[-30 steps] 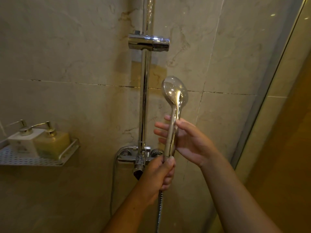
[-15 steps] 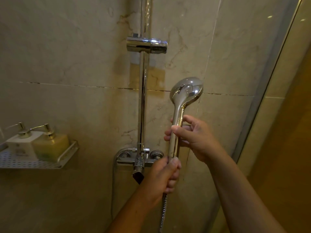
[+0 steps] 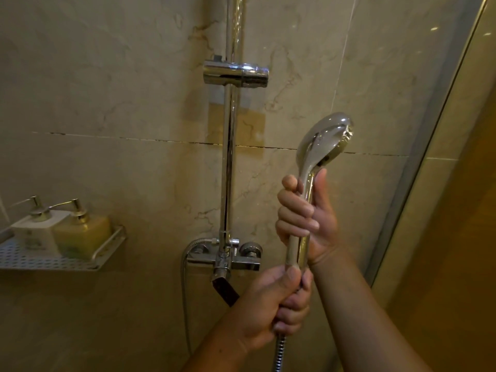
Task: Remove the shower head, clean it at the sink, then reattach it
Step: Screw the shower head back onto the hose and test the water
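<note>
Shower head point(image 3: 322, 140) stands nearly upright just right of the rail point(image 3: 228, 170), off the holder point(image 3: 236, 73) higher up that rail, with its spray face turned away to the right. Right hand point(image 3: 308, 218) wraps the upper handle. The left hand point(image 3: 271, 304) clenches directly beneath, where the hose point(image 3: 279, 350) enters. Both hands share one vertical axis, so unscrewing probably means the lower one twisting against the upper's steady hold.

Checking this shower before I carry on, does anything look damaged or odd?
The grout line across the wall tiles has dark, broken gaps, and a darker rectangular patch marks the tile behind the slide rail. The shower head looks intact.
</note>
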Tool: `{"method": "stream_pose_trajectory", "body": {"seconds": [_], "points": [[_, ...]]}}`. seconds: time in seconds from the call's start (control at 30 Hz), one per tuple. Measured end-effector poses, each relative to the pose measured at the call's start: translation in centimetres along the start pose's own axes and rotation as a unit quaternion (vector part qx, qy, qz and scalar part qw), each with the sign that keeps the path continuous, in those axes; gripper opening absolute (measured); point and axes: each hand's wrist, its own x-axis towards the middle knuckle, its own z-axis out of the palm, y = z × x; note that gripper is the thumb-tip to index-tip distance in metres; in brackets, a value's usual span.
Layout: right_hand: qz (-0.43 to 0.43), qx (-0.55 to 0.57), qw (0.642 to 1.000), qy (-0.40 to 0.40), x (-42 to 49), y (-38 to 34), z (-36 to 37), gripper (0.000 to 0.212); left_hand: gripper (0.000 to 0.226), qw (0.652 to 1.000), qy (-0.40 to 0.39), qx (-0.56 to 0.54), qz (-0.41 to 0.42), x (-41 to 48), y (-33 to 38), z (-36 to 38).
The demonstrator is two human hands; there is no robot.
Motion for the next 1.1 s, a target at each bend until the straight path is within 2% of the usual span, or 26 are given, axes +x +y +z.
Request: {"method": "stream_pose_trajectory", "body": {"seconds": [0.13, 0.3, 0.5, 0.67, 0.77, 0.93, 1.03, 1.1], "points": [[-0.009, -0.055, 0.993, 0.102, -0.4, -0.4, -0.6, 0.046, 0.027, 0.994, 0.096, 0.043, 0.014, 0.7, -0.8, 0.0], [-0.066, -0.163, 0.951, 0.254, -1.1, -0.8, -0.1, 0.049, 0.033, 0.984, 0.15, 0.096, 0.019, 1.4, -1.3, -0.3], [-0.106, -0.17, 0.933, 0.3, -2.0, -2.0, 0.2, 0.049, 0.033, 0.98, 0.154, 0.122, 0.007, 2.6, -1.5, 0.3], [-0.122, -0.209, 0.902, 0.357, -3.7, -3.0, 0.0, 0.047, 0.031, 0.971, 0.165, 0.173, -0.016, 3.9, -2.7, 1.1], [-0.138, -0.253, 0.861, 0.418, -5.4, -3.4, -0.2, 0.044, 0.035, 0.977, 0.141, 0.16, -0.022, 4.5, -3.7, 0.9], [-0.159, -0.337, 0.744, 0.555, -6.7, -3.1, 0.2, 0.046, 0.048, 0.975, 0.125, 0.18, -0.022, 5.1, -5.0, -0.8], [-0.165, -0.32, 0.716, 0.599, -6.6, -2.9, 1.0, 0.05, 0.068, 0.982, 0.094, 0.158, -0.035, 5.2, -4.9, -2.0], [-0.173, -0.316, 0.708, 0.607, -6.3, -2.7, 1.4, 0.059, 0.076, 0.985, 0.075, 0.148, -0.039, 4.9, -4.4, -3.1]]}}
